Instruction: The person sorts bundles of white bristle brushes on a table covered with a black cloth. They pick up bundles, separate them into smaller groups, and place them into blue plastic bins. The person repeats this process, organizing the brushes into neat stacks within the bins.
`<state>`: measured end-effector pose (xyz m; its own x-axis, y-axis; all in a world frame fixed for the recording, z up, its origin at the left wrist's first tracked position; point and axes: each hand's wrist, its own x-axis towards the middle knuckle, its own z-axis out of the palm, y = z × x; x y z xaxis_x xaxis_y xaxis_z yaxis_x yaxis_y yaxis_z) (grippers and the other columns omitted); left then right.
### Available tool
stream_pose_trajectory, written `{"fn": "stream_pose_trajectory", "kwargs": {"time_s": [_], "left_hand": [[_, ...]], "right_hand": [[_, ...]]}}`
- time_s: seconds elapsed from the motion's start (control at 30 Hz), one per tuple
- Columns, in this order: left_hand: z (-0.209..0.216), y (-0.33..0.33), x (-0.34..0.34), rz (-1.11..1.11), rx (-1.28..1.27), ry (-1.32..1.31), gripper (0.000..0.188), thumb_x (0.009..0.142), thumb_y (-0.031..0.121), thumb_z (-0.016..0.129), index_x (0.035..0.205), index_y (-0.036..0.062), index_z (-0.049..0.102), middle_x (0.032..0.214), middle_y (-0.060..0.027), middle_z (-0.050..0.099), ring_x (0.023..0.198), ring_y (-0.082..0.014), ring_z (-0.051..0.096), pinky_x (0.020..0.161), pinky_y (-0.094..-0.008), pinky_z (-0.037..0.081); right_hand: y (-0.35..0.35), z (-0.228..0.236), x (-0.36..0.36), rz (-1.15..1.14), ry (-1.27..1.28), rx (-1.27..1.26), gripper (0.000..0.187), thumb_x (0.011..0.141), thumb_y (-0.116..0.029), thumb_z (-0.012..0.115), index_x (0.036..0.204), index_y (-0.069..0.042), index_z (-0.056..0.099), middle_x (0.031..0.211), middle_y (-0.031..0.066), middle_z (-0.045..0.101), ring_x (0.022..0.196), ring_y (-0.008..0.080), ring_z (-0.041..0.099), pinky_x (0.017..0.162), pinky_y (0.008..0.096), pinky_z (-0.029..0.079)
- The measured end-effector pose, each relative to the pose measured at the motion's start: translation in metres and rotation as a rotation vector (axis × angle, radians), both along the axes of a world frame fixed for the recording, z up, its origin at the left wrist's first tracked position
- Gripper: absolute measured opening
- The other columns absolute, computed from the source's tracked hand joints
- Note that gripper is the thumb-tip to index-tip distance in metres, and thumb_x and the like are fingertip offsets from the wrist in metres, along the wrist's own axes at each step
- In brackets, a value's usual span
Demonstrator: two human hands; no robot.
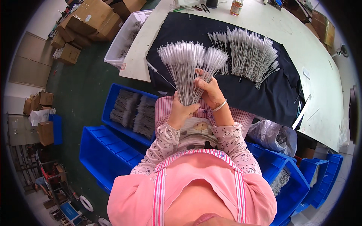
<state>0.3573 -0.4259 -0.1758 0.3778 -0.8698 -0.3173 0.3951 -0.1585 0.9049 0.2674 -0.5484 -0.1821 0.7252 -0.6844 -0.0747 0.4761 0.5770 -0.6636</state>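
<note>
A large fanned bunch of thin wire brushes [184,56] with white bristle heads is held up in front of me, bristles pointing away. My left hand [183,111] wraps round the lower wire ends of the bunch. Higher up on its right side, my right hand [212,90] has its fingers closed on the wire stems. One single brush [160,75] sticks out to the left, apart from the rest. Beyond my right hand, a spread pile of similar brushes [249,52] lies on the black cloth [181,28], their looped ends toward me.
A white table [320,94] carries the cloth. At its far edge stand a small bottle [236,7] and pliers [205,8]. Left of me, a blue bin [113,94] holds rows of brushes, near an empty-looking blue crate [90,150]. More blue bins [298,177] stand at right.
</note>
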Motion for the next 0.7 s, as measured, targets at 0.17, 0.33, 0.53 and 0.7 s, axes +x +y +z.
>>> {"fn": "stream_pose_trajectory", "kwargs": {"time_s": [0.17,0.33,0.53,0.7], "left_hand": [[-0.007,0.003,-0.006,0.049,0.001,-0.094,0.058,0.069,-0.002,0.073,0.114,0.009,0.039,0.082,-0.003,0.059,0.056,-0.0091,0.057,0.037,-0.019,0.038],[-0.014,0.003,-0.007,0.046,-0.044,-0.073,0.056,0.069,0.0,0.075,0.112,0.0093,0.04,0.08,-0.0028,0.06,0.055,-0.0097,0.058,0.036,-0.0188,0.037],[-0.014,0.003,-0.002,-0.017,0.01,-0.066,0.053,0.069,-0.001,0.075,0.109,0.0083,0.043,0.077,-0.0028,0.062,0.054,-0.0102,0.059,0.037,-0.0187,0.037],[-0.014,0.004,-0.004,-0.025,-0.011,-0.137,0.052,0.069,0.0,0.075,0.109,0.005,0.043,0.083,-0.0049,0.062,0.061,-0.0107,0.061,0.046,-0.0209,0.045]], "right_hand": [[0.001,0.01,0.002,-0.011,0.029,0.13,0.019,0.077,-0.002,0.066,0.094,-0.003,0.057,0.085,0.0029,0.061,0.075,0.0119,0.059,0.071,0.0282,0.05],[0.001,-0.004,0.001,-0.036,-0.065,0.199,0.02,0.079,-0.001,0.056,0.099,0.0,0.056,0.095,0.0081,0.063,0.084,0.0181,0.062,0.079,0.0337,0.052],[0.005,-0.002,-0.001,0.061,-0.234,0.238,0.036,0.081,-0.009,0.065,0.114,0.002,0.055,0.104,0.0119,0.063,0.092,0.0225,0.063,0.084,0.039,0.053],[0.001,-0.022,-0.003,0.049,-0.267,0.221,0.044,0.08,-0.014,0.07,0.117,0.002,0.054,0.107,0.0135,0.062,0.094,0.0241,0.064,0.084,0.0413,0.054]]}}
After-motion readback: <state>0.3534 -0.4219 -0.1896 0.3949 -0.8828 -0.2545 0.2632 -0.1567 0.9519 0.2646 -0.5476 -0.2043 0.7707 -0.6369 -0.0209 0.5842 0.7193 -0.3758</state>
